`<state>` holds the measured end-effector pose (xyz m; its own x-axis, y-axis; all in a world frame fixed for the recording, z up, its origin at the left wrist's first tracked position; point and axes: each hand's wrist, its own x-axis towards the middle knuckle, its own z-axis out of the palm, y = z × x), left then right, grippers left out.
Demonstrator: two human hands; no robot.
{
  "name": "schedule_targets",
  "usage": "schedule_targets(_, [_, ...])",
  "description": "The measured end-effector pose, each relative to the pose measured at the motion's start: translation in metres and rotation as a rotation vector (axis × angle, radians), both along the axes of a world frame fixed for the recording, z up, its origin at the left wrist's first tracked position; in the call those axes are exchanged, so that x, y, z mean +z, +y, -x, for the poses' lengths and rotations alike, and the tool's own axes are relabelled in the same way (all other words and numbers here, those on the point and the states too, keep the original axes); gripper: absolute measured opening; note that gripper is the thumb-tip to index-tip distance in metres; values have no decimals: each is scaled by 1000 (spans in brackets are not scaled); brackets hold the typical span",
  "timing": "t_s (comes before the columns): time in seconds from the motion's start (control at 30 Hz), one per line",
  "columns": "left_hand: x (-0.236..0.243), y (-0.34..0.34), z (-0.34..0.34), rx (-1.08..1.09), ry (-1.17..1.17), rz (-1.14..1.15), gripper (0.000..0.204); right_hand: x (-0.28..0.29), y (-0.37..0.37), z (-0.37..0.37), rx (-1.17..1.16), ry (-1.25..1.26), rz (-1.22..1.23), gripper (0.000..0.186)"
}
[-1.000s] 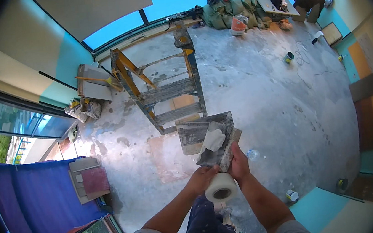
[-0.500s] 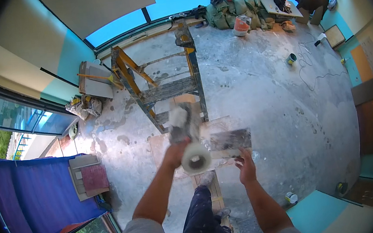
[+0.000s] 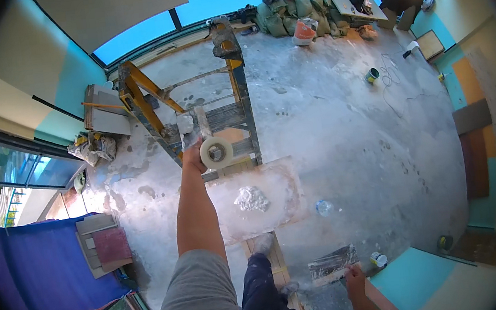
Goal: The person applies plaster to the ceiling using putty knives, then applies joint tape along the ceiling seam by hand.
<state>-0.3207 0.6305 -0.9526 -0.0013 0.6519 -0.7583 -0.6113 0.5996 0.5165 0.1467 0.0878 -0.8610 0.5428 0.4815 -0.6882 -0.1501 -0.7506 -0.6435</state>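
My left hand (image 3: 193, 154) reaches forward over the stepladder (image 3: 225, 118), closed on a flat scraper that bears a white lump of compound (image 3: 185, 123). Against the same hand is a roll of whitish tape (image 3: 216, 152); whether the fingers or the wrist carry it, I cannot tell. Low on the right, my right hand (image 3: 355, 280) grips a wide, smeared putty knife (image 3: 334, 264) by its near right side. A heap of white compound (image 3: 252, 199) lies on a pale board (image 3: 284, 181) in front of my feet.
A clear plastic bottle (image 3: 324, 208) lies right of the board. Near my right hand is a white tub (image 3: 378, 259). Further off are a dark can (image 3: 372, 74) with a cord and stacked green sacks (image 3: 299, 11). A blue sheet (image 3: 46, 264) hangs at left.
My left hand has moved forward and left with the scraper and tape roll, uncovering the compound heap. My right hand has drawn back toward the lower right with the wide putty knife.
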Motion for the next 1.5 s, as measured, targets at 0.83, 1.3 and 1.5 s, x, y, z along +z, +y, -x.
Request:
schedule_targets(0.83, [117,-270,-99,-1071,64,-417,49,119,237,131,-83,534,-503,41])
schedule_targets(1.3, [235,-6,-79,111,-91,-307,36,175,256,120,267,417,-490,45])
schedule_targets(1.5, [219,92,-106,309,-66,-331,39,119,120,47,-6,368,-169,42])
